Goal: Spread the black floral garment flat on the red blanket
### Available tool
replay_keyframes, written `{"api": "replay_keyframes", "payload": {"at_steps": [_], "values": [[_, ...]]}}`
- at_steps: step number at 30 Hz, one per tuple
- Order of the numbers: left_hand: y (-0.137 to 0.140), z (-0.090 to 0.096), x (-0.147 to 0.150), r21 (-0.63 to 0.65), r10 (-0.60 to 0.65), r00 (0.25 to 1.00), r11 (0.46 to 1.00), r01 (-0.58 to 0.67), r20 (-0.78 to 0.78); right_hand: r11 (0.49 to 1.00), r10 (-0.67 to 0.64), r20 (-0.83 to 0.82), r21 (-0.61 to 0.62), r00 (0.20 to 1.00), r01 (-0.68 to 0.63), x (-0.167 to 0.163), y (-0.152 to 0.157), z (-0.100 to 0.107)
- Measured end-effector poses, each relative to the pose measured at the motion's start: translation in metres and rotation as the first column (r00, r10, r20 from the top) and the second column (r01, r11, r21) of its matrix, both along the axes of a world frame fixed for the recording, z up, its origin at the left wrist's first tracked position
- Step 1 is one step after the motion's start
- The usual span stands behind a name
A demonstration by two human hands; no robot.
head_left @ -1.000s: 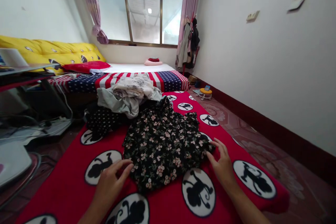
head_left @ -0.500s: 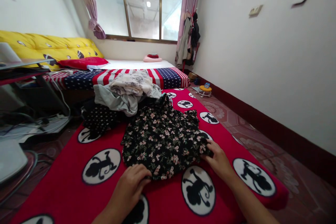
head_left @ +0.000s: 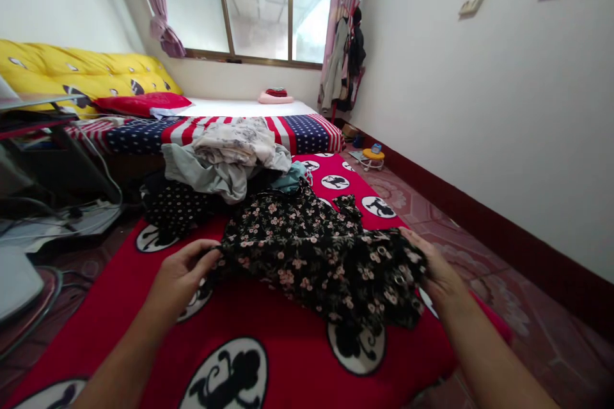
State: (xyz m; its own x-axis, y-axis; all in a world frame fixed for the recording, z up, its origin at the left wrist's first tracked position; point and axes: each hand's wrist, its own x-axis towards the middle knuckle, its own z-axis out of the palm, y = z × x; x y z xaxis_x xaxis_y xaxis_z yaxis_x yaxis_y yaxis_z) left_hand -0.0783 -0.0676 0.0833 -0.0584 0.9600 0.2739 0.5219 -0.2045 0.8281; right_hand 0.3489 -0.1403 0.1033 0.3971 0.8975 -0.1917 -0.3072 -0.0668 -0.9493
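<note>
A black floral garment [head_left: 307,255] with small pink flowers lies partly on the red blanket [head_left: 297,358], its near part lifted and stretched between my hands. My left hand [head_left: 185,268] pinches its left edge between thumb and fingers. At the right end my right hand [head_left: 434,268] grips the bunched cloth; some of its fingers are hidden behind the fabric. Just beyond the garment sits a heap of clothes, with a white patterned cloth [head_left: 237,140] on top, a pale grey-green one [head_left: 211,172] below, and a black polka-dot cloth [head_left: 175,208] at its left.
A bed with a flag-striped edge [head_left: 307,132] stands at the back below the window. On the left are a desk [head_left: 38,102] with cables and a stool seat [head_left: 16,284]. A small yellow stool [head_left: 373,154] stands near the right wall [head_left: 455,96].
Both hands have lifted the garment's near edge and spread outward, the left hand moving left and away. The right part now hangs folded, and a light-blue cloth shows behind it.
</note>
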Motion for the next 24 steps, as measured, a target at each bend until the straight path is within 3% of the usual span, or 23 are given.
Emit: {"api": "replay_keyframes", "payload": {"at_steps": [3,6,8,11,15,17,20,24], "values": [[0.01,-0.012,0.019,0.272,0.094,0.96,0.962,-0.019,-0.265,0.997,-0.074,0.112,0.005,0.991,0.074,-0.008,0.016,-0.031],[0.002,-0.026,0.033,0.399,0.059,0.926,0.911,0.103,-0.374,0.985,-0.172,0.433,0.104,0.885,0.141,-0.02,0.012,-0.057],[-0.011,-0.036,0.041,0.381,-0.069,0.908,0.893,0.241,-0.413,0.986,-0.133,0.666,0.165,0.734,0.028,-0.034,0.0,-0.064],[-0.031,-0.047,0.055,0.277,-0.272,0.834,0.855,0.439,-0.481,0.957,-0.013,0.892,0.142,0.451,-0.252,-0.059,-0.019,-0.062],[-0.049,-0.054,0.075,0.16,-0.423,0.721,0.793,0.588,-0.549,0.904,0.065,0.994,-0.024,0.083,-0.428,-0.084,-0.028,-0.055],[-0.055,-0.053,0.081,0.145,-0.453,0.695,0.772,0.619,-0.558,0.896,0.052,0.998,-0.056,-0.022,-0.441,-0.089,-0.027,-0.055],[-0.064,-0.048,0.09,0.145,-0.473,0.702,0.766,0.626,-0.533,0.886,-0.041,0.998,0.016,-0.045,-0.463,-0.093,-0.024,-0.053],[-0.073,-0.038,0.111,0.189,-0.452,0.785,0.804,0.564,-0.423,0.847,-0.175,0.979,0.205,0.106,-0.49,-0.107,-0.022,-0.044]]}}
